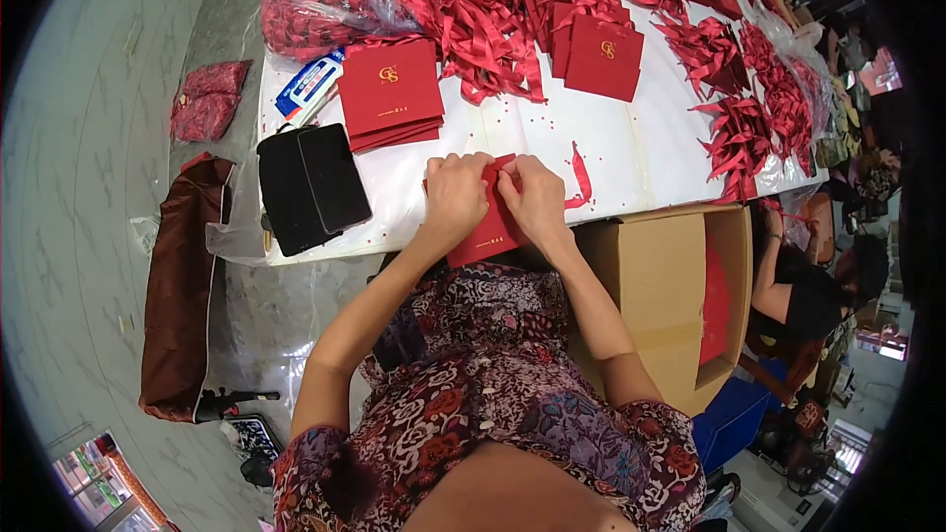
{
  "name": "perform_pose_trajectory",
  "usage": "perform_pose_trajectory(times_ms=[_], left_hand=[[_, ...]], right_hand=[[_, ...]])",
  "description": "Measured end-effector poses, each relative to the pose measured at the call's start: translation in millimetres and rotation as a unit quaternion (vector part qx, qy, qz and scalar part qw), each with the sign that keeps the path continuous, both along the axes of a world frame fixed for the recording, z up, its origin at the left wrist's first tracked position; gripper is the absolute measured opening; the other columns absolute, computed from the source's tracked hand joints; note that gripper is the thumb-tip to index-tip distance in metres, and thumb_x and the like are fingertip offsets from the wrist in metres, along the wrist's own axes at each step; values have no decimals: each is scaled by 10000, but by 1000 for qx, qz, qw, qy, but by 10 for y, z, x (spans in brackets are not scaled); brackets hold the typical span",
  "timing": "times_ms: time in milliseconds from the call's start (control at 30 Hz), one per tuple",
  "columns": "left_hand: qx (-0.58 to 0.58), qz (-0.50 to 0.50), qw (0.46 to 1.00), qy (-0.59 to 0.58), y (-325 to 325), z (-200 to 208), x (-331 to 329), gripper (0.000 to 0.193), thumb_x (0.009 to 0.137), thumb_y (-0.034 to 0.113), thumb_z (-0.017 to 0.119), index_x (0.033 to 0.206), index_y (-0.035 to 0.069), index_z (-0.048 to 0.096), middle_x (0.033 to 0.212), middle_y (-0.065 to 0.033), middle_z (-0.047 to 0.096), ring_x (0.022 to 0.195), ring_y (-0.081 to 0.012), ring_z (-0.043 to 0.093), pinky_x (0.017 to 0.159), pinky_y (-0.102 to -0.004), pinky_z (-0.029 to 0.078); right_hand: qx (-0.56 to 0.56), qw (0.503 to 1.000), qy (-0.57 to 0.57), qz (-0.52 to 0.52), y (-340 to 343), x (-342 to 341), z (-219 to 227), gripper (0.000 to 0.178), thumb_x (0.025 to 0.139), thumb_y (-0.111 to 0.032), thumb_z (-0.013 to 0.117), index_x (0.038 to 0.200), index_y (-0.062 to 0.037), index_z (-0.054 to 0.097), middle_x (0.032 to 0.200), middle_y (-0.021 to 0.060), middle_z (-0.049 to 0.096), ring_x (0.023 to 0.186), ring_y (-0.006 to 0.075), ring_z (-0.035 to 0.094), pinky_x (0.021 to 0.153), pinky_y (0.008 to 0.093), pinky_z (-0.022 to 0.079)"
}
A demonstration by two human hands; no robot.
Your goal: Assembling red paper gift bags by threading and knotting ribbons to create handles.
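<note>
At the table's near edge, a flat red paper piece with gold print (490, 241), like a small gift bag, is held between both hands. My left hand (457, 199) is closed on its upper left part, fingers curled. Close beside it, my right hand (535, 199) pinches the upper right part, thumb toward the other hand. What the fingertips grip along the top is partly hidden. A loose red ribbon (578, 175) lies just right of my right hand. Beyond my left hand rests a stack of similar red pieces (389, 89).
A black pouch with a dark phone-like slab (333, 180) lies at left on the white-covered table (493, 128). Heaped red ribbons (473, 10) fill the far side, near another red stack (603, 57). An open cardboard box (662, 276) stands right; another person (788, 296) sits beyond.
</note>
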State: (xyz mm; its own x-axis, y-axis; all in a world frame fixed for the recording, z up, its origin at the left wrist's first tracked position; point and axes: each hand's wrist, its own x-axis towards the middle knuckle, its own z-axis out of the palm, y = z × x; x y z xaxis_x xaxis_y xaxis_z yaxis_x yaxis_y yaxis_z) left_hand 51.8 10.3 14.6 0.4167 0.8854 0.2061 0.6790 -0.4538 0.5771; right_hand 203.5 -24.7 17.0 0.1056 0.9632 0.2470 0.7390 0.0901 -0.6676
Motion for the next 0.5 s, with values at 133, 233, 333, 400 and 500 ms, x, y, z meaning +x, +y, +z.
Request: perform_pose_trajectory(times_ms=[133,233,333,400,500], left_hand=[[60,-2,997,52,-102,24,118,337,761,45,632,1095,84,662,954,-85,693,889,-279,591,841,-409,379],[94,-12,995,43,-182,96,172,336,768,29,607,1097,83,647,959,-98,681,880,-282,583,837,-409,375],[51,-9,999,13,-143,101,66,235,756,29,631,986,75,639,890,-95,672,893,-277,592,838,-412,370],[-12,-25,999,-23,-91,71,-17,247,756,15,642,990,86,668,858,-104,688,873,-289,611,825,-421,369],[-26,-73,997,3,-10,43,-72,300,746,41,659,1039,105,670,835,-117,671,820,-313,595,825,-427,368]], right_hand=[[62,996,-67,7,-52,-65,37,118,834,-90,683,861,-13,598,782,170,616,713,371,624,646,457,501],[62,995,-76,-3,-81,-86,63,111,836,-79,681,867,-11,599,789,169,613,720,368,625,641,455,501],[39,997,-63,13,-90,-38,44,138,812,-82,722,880,-26,615,812,141,617,751,341,633,641,432,497],[31,999,-23,30,-80,24,52,164,790,-93,748,882,-37,624,812,130,614,753,328,631,650,416,497],[0,999,39,13,-27,59,41,239,719,-126,817,862,-49,642,816,104,607,760,287,624,670,377,491]])
